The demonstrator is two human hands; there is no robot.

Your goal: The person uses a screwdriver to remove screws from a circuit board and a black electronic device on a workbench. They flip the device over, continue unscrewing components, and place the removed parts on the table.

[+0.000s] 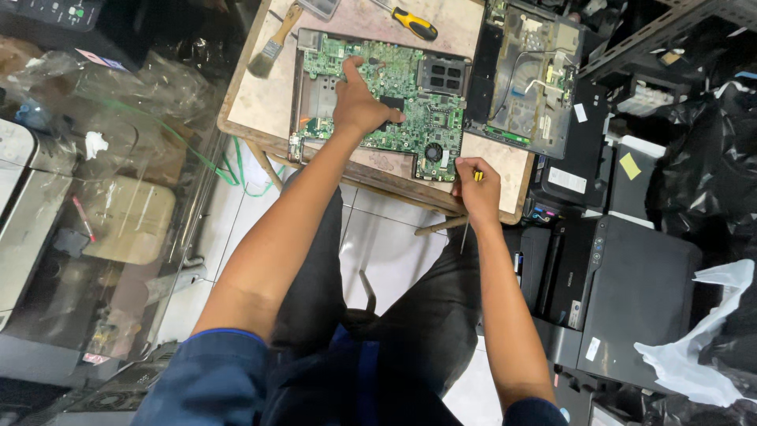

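Already the green circuit board lies bare on our wooden surface, our left hand pressing flat on it, grip released; our right hand clenches a small screwdriver at its corner, the opened laptop shell alongside.

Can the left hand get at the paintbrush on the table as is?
Probably yes. The left hand rests on the circuit board; the paintbrush lies beside it on the table, nothing between them.
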